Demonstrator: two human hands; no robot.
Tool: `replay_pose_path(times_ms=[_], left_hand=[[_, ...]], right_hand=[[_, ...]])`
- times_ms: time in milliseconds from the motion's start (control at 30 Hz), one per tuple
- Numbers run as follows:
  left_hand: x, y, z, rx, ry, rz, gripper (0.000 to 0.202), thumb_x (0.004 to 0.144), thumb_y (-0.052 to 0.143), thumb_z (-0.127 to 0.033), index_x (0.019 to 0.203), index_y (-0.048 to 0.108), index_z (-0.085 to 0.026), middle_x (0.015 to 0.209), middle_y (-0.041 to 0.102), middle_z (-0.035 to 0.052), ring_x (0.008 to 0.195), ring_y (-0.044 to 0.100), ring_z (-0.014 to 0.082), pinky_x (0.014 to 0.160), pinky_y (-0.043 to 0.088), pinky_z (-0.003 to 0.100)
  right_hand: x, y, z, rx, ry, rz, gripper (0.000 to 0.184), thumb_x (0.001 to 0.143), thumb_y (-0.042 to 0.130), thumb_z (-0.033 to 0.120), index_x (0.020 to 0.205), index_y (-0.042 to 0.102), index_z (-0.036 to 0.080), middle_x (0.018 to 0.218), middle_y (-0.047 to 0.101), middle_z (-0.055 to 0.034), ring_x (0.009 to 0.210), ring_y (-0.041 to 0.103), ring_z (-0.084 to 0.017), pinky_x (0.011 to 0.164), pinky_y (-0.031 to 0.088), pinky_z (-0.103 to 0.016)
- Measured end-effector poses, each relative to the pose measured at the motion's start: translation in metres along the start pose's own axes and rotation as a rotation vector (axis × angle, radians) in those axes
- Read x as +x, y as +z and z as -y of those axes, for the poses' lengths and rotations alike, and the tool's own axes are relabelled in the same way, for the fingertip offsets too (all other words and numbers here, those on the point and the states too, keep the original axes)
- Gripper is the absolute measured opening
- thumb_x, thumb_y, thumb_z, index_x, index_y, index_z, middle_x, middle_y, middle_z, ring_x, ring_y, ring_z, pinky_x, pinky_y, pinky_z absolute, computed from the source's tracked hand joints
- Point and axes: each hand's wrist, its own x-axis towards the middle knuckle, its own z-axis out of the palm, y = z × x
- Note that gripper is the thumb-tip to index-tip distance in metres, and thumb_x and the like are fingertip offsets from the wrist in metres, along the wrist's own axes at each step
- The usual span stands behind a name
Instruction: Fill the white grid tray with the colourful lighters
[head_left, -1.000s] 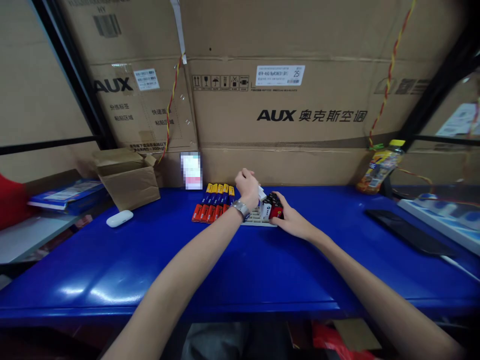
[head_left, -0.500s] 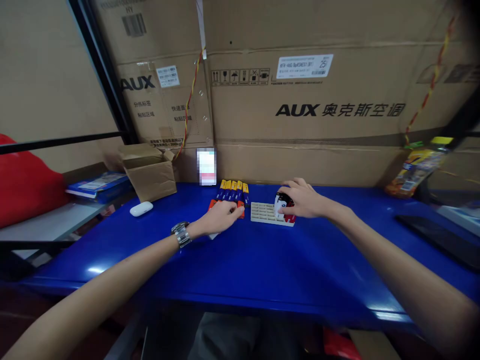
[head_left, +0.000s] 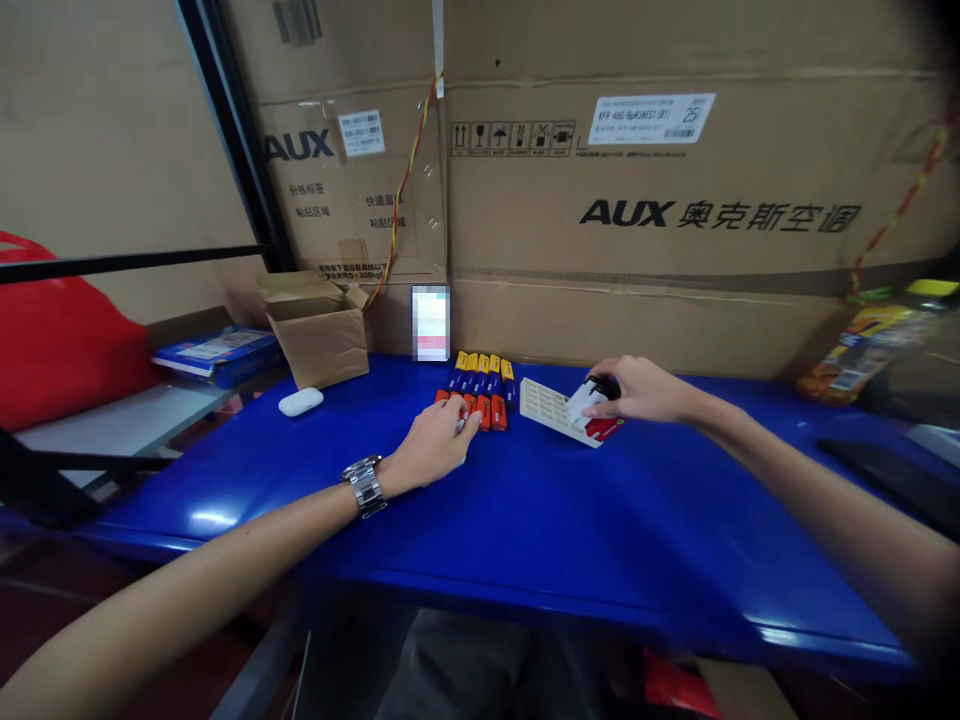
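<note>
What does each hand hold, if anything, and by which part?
Right hand: white, red and black pieces on the slotted tray, thumb on their near side, fingers by black tops. Left hand, by red pieces: cannot tell.

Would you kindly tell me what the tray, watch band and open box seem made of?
Tray: probably plastic, matt off-white, with regular, stiff-looking cells.
Watch band: likely metal, shiny silver, its links glinting.
Open box: apparently cardboard, matt brown, with creased flaps.
</note>
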Motion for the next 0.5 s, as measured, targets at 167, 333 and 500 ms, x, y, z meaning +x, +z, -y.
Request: replay_pose_path(times_ms=[167,333,500], left_hand=[[-0.004,-0.002,-0.004,0.058,0.086,-0.047,0.026,0.093,0.036,-0.032,0.088,0.057,-0.016,0.088,0.059,0.0108,0.086,0.053,0.0248,0.078,0.042,0.038],[0.006,-0.005,-0.028,0.014,0.278,-0.029,0.03,0.089,0.047,-0.038,0.108,0.055,-0.017,0.108,0.056,0.0127,0.101,0.05,0.027,0.092,0.04,0.043],[0.037,0.009,-0.057,-0.065,0.412,0.055,0.061,0.073,0.064,-0.055,0.119,0.052,-0.017,0.125,0.051,0.0175,0.118,0.045,0.0358,0.098,0.036,0.047]], right_hand=[[-0.001,-0.006,-0.003,0.007,0.002,0.018,0.03,0.064,0.065,0.042,0.08,0.071,0.018,0.072,0.072,-0.0053,0.06,0.063,-0.02,0.054,0.046,-0.03],[-0.003,-0.009,-0.001,0.039,-0.012,-0.001,0.032,0.063,0.066,0.044,0.082,0.072,0.019,0.071,0.071,-0.0034,0.059,0.063,-0.019,0.051,0.045,-0.029],[-0.003,-0.007,0.013,-0.004,-0.072,0.067,0.028,0.058,0.069,0.037,0.08,0.073,0.02,0.074,0.071,-0.0034,0.063,0.063,-0.02,0.055,0.046,-0.029]])
